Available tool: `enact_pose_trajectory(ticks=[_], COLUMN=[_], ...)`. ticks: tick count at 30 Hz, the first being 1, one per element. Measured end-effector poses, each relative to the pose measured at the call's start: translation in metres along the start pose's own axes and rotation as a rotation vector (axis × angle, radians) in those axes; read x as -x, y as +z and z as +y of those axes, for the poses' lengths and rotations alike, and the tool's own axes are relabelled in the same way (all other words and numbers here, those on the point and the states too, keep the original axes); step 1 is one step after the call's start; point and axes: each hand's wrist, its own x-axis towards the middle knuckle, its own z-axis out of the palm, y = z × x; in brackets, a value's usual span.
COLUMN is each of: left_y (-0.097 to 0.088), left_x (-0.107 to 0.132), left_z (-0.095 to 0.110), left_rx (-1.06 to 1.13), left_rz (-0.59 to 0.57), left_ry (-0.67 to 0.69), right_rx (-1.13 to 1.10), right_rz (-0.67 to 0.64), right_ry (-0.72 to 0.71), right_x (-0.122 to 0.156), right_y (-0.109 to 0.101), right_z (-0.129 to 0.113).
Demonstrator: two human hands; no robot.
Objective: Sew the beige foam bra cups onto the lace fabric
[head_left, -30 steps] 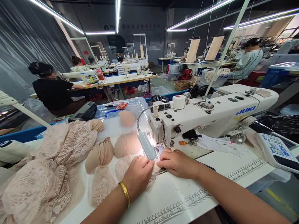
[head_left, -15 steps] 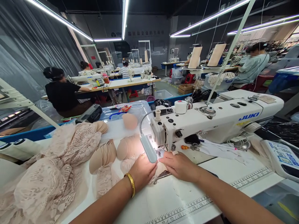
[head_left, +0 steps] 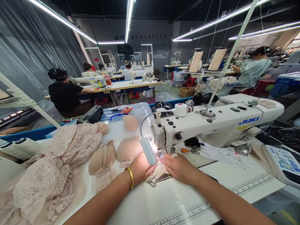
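My left hand (head_left: 142, 168), with a gold bangle at the wrist, has its fingers curled on a beige lace fabric piece (head_left: 157, 173) beside the needle area of a white sewing machine (head_left: 194, 125). A grey lamp head (head_left: 148, 150) hides part of those fingers. On the same piece, from the other side, my right hand (head_left: 179, 168) presses with its thumb and fingertips close to the presser foot. The fabric's lower edge hangs toward me below both hands. Stacked beige cup pads (head_left: 102, 157) and a second stack of pads (head_left: 127, 148) lie left of the machine.
A large heap of beige lace (head_left: 44, 181) covers the left side. Behind the pads sits a clear plastic lid (head_left: 142, 109) with a single pad on it. Orange beads (head_left: 185, 150) and a white cloth (head_left: 217, 153) lie right of the needle. Co-workers sit at machines farther off.
Both hands stay at the needle, with the left shifted slightly. More of the fabric's lower edge shows between them. The whole view has tilted a little.
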Motion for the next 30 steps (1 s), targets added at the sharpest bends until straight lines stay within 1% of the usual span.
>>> enact_pose_trajectory(ticks=[4,9,13,16,18,20,22,24,25,26,27,28,29,30], left_y=[-0.002,-0.007,-0.006,-0.012,-0.022,-0.034,-0.041,-0.039,-0.034,-0.029,-0.022,-0.017,-0.014,-0.013], left_x=[-0.002,-0.006,-0.01,-0.008,0.003,0.022,0.048,0.075,0.088,0.098,0.106,0.11,0.112,0.11], left_z=[-0.002,0.0,0.004,0.006,0.012,0.029,0.056,0.088,0.104,0.119,0.131,0.141,0.148,0.152], left_rx=[-0.003,-0.042,-0.06,-0.053,-0.038,-0.009,0.078,0.323,0.516,0.78,1.105,1.399,1.642,1.813], left_rz=[0.004,0.019,0.04,0.064,0.08,0.095,0.127,0.16,0.155,0.086,-0.005,-0.048,-0.024,0.085], left_ry=[0.003,-0.038,-0.069,-0.103,-0.123,-0.114,-0.115,-0.196,-0.28,-0.366,-0.495,-0.652,-0.802,-0.937], right_rx=[0.01,0.039,-0.05,-0.255,-0.492,-0.81,-1.127,-1.346,-1.416,-1.471,-1.517,-1.557,-1.589,-1.61], right_rz=[0.009,0.016,0.06,0.11,0.111,0.046,-0.034,-0.052,-0.028,0.004,0.044,0.087,0.132,0.182], right_ry=[0.005,0.023,0.013,0.024,0.112,0.243,0.36,0.435,0.469,0.494,0.508,0.514,0.518,0.522], right_x=[0.0,-0.001,0.0,0.001,0.001,0.0,-0.003,-0.008,-0.009,-0.01,-0.01,-0.007,-0.003,0.003], right_y=[-0.001,-0.001,0.0,0.002,0.002,0.001,0.0,-0.001,-0.002,-0.003,-0.004,-0.004,-0.005,-0.005], right_z=[-0.001,-0.001,-0.001,-0.006,-0.014,-0.028,-0.045,-0.066,-0.077,-0.088,-0.1,-0.111,-0.121,-0.131])
